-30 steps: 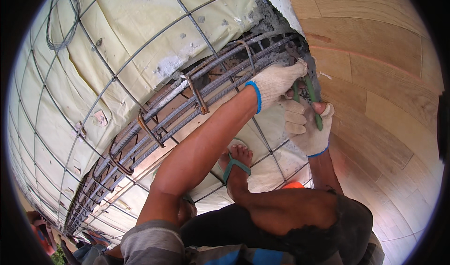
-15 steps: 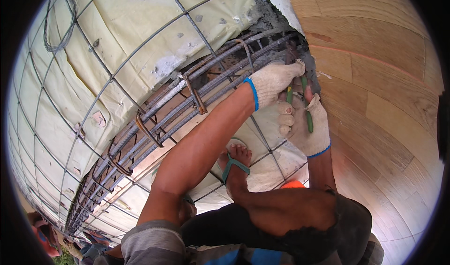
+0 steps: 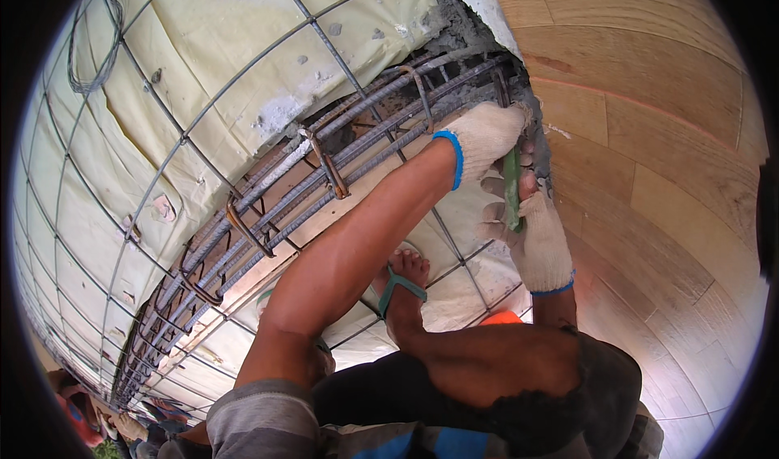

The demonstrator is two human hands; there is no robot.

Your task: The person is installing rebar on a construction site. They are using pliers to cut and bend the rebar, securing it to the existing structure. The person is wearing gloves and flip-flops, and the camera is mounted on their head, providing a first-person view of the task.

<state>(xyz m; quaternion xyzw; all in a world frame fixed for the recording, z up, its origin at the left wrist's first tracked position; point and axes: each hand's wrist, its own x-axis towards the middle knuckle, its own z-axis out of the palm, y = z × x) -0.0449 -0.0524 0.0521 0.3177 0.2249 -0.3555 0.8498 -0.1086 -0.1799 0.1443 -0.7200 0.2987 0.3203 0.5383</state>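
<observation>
My left hand (image 3: 491, 134), in an off-white knitted glove with a blue cuff, reaches to the end of the rebar bundle (image 3: 349, 155) beside the concrete edge. Its fingers are closed, and what they pinch is hidden behind the glove. Just below it, my right hand (image 3: 540, 244), in a matching glove with bare fingertips showing, grips green-handled pliers (image 3: 512, 185). The handles lie close together, and the jaws are out of sight near my left fingers. A dark upright bar end (image 3: 501, 90) stands just beyond my left hand.
Wire mesh bars (image 3: 235, 77) cross pale plastic sheeting (image 3: 195, 29) on the left. Steel stirrups (image 3: 247, 228) loop round the rebar. A wood-plank surface (image 3: 649, 134) rises at right. A wire coil (image 3: 96, 41) lies far left. My sandalled foot (image 3: 402, 288) rests on the mesh. Other people (image 3: 77, 406) are at lower left.
The pliers' handles have come together in my right hand, and its fingers have closed round them. My left hand has shifted slightly to the right, staying at the rebar end.
</observation>
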